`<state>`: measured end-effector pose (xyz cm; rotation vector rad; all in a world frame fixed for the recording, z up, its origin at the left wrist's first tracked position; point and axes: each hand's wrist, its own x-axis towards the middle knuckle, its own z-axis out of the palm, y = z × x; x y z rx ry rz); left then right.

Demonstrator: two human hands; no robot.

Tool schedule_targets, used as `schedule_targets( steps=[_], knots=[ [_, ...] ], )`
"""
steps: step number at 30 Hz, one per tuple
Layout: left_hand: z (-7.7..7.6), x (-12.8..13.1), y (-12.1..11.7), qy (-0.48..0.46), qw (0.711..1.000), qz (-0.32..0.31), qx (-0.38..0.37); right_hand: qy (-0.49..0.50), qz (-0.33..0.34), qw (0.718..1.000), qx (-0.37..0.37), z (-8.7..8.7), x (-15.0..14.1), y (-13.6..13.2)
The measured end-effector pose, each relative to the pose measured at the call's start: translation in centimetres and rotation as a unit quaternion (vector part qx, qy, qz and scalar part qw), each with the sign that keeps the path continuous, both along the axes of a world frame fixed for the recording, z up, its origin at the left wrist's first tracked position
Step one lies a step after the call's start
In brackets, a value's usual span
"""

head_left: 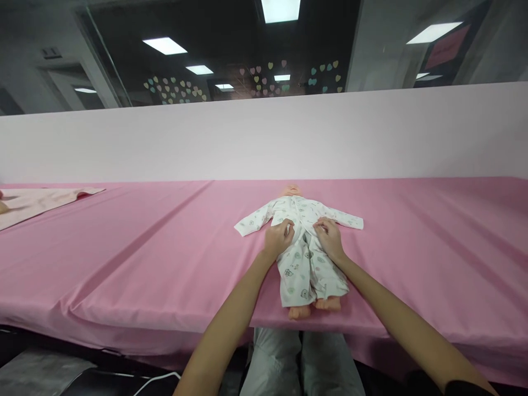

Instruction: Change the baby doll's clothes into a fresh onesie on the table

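A baby doll (292, 190) lies on its back, head toward the wall, on the pink sheet. It wears a white printed long-sleeved top (293, 206) with both sleeves spread out sideways, and white printed trousers (295, 272). Bare doll feet (328, 303) stick out of the trouser legs near the table's front edge. At the doll's waist, my left hand (279, 237) has its fingers pinched on the left side of the top's lower edge. My right hand (329, 236) pinches the lower edge on the other side. The fingertips partly hide the cloth they hold.
Pink sheeting (144, 264) covers the long table and hangs over its front edge. A light pink cloth (37, 202) lies at the far left. Behind the table runs a white wall (264, 140), with dark glass and heart stickers above. My legs (303, 363) are below the edge.
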<state>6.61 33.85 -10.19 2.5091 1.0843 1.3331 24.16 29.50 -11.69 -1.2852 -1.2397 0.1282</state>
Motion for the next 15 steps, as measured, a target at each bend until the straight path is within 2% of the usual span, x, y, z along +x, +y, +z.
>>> schedule_targets(
  steps=[3, 5, 7, 9, 11, 13, 15],
  knots=[
    [0.8, 0.5, -0.9, -0.034, 0.999, -0.017, -0.004, -0.011, -0.001, 1.0, 0.005, 0.2, 0.0, -0.1],
    [2.4, 0.9, -3.0, -0.117, 0.991, -0.062, 0.005, -0.022, -0.003, 1.0, 0.012, 0.3, 0.0, -0.2],
    [5.0, 0.9, -6.4, -0.222, 0.965, -0.139, 0.018, -0.033, 0.0, 0.999, 0.019, 0.4, -0.1, -0.4],
    [8.0, 0.3, -10.6, -0.312, 0.924, -0.219, 0.006, -0.044, 0.005, 0.999, 0.017, 0.5, -0.2, -0.5],
    [10.8, -0.8, -14.5, -0.36, 0.886, -0.292, 0.003, -0.057, 0.006, 0.998, 0.008, 0.5, -0.3, -0.6],
    [13.0, -2.1, -17.3, -0.367, 0.878, -0.306, 0.037, -0.074, 0.0, 0.997, 0.01, 0.5, -0.3, -0.7],
    [14.0, -3.2, -18.4, -0.355, 0.898, -0.255, 0.05, -0.084, -0.006, 0.996, 0.011, 0.4, -0.1, -0.7]
  ],
)
